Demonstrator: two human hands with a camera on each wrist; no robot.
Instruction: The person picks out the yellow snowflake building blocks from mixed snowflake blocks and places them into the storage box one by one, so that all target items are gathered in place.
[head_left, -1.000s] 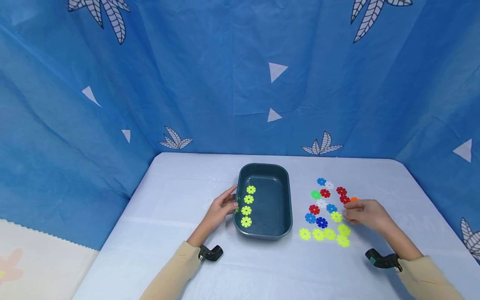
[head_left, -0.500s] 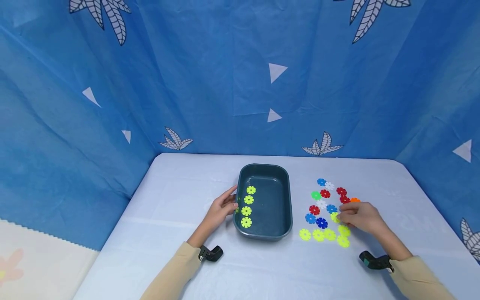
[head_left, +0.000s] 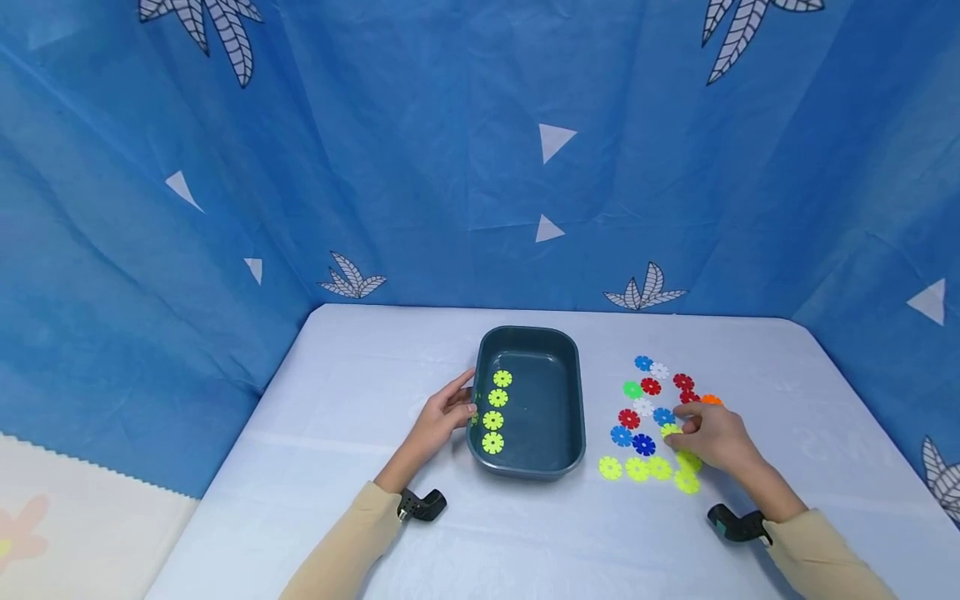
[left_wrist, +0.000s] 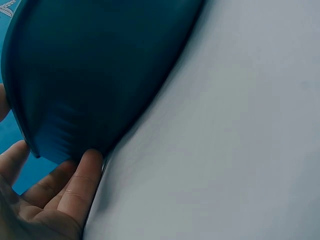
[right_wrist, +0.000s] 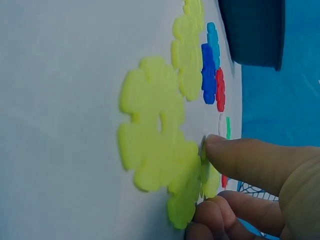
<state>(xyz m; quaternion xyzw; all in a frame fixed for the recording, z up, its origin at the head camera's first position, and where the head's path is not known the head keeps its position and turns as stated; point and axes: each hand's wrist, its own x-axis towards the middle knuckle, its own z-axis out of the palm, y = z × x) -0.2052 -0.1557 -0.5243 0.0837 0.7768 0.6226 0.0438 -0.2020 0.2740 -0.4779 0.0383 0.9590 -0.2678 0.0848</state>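
Observation:
Yellow flower-shaped plastic discs (head_left: 492,420) lie in a line along the left side of a dark teal tray (head_left: 551,474). My left hand (head_left: 444,414) rests at the tray's left side, fingertips against its outer wall (left_wrist: 100,65) in the left wrist view. Over the loose discs, my right hand (head_left: 716,435) has its thumb and index finger spread around a yellow disc (head_left: 669,430), partly hidden by the hand. In the right wrist view the thumb tip is at that disc's edge, and larger overlapping yellow discs (right_wrist: 150,100) lie nearer the camera.
Red (head_left: 628,419), light blue (head_left: 621,437), dark blue (head_left: 643,445), white, green and orange discs (head_left: 711,401) lie right of the tray. A row of yellow discs (head_left: 637,469) is in front. Blue patterned cloth (head_left: 480,167) hangs behind the white table (head_left: 360,350).
My right hand has moved left, from beside the yellow disc to over it, and its thumb and index finger have spread apart. The left hand and the tray stay in place.

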